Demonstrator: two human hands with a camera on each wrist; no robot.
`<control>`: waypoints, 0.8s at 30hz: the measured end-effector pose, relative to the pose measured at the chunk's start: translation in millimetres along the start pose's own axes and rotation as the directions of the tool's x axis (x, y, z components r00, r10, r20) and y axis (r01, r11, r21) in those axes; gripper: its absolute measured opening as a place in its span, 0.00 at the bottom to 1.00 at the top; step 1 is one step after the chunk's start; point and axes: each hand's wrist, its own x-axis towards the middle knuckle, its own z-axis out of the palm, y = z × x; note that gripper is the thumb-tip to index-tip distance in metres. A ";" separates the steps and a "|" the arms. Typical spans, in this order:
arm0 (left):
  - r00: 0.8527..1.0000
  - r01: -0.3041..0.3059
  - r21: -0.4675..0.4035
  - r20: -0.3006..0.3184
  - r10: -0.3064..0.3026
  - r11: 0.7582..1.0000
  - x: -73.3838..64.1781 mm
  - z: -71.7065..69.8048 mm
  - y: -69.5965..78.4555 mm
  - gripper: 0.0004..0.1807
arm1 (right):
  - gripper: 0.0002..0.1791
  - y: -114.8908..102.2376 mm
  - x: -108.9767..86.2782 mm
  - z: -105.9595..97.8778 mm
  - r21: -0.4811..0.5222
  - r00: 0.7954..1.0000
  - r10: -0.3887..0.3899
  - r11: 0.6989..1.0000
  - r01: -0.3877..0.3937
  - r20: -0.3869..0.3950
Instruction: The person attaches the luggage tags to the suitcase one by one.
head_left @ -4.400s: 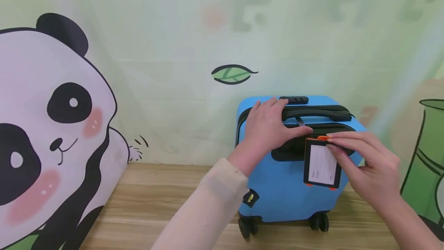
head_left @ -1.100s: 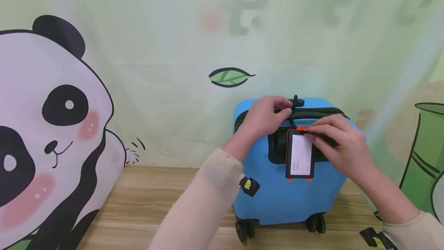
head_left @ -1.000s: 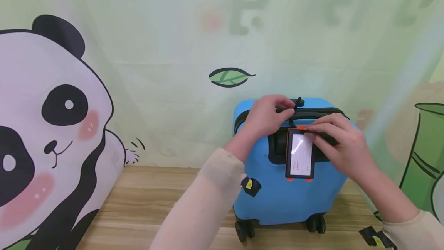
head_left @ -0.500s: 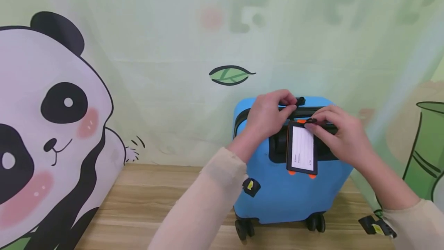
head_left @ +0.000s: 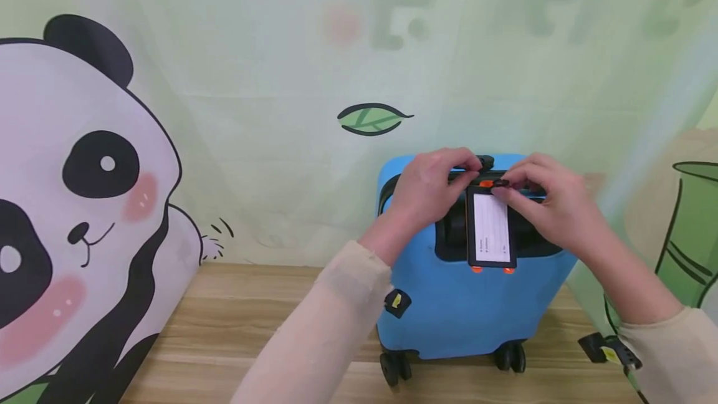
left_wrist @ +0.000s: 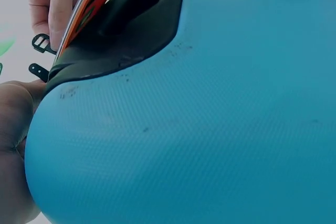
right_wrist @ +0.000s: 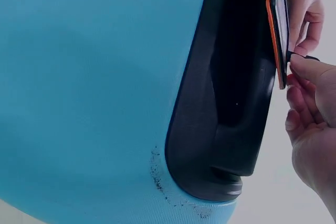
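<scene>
A blue suitcase (head_left: 465,317) with black trim stands upright at the right of the head view. A luggage tag (head_left: 492,229) with a white card, black frame and orange edges hangs before its black recess. My left hand (head_left: 429,186) pinches the strap's free end; its tip with holes (left_wrist: 38,71) shows in the left wrist view. With thumb and finger, my right hand (head_left: 555,201) pinches the strap's buckle (left_wrist: 41,43) just above the tag. Strap tip and buckle are close but apart. The strap's run around the carry handle is mostly hidden by my hands.
The suitcase's wheels (head_left: 395,366) rest on a wood-grain surface (head_left: 263,310). Behind it hangs a pale green printed backdrop (head_left: 252,80) with a panda (head_left: 106,217) at the left and a green bamboo stalk at the right.
The tag has moved left from near the suitcase's right side, then up with my right hand. My left hand now pinches the strap end, which stood up above the handle a second ago.
</scene>
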 end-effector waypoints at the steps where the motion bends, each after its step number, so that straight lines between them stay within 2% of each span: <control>1: 1.000 -0.005 0.004 -0.003 0.005 1.000 -0.4 -0.3 -0.3 0.08 | 0.09 -0.5 0.5 -0.5 -0.003 1.000 0.002 1.000 -0.002 0.009; 7: 0.999 -0.052 0.050 0.007 0.051 0.997 -1.2 -2.5 0.6 0.07 | 0.06 -2.1 3.4 -5.1 0.011 0.995 0.039 0.999 -0.041 0.091; 13: 0.997 -0.081 0.158 0.029 0.077 0.984 -1.9 -5.6 0.3 0.07 | 0.04 -2.2 7.5 -5.7 0.033 0.991 0.055 0.998 -0.059 0.123; 20: 0.982 -0.184 0.295 0.025 0.185 0.938 -0.5 -6.1 1.1 0.08 | 0.01 -2.1 9.1 -6.0 0.089 0.986 0.070 0.992 -0.084 0.152; 24: 0.975 -0.214 0.352 0.016 0.223 0.911 -0.2 -5.5 2.7 0.08 | 0.02 -0.5 9.7 -6.8 0.137 0.983 0.078 0.985 -0.101 0.166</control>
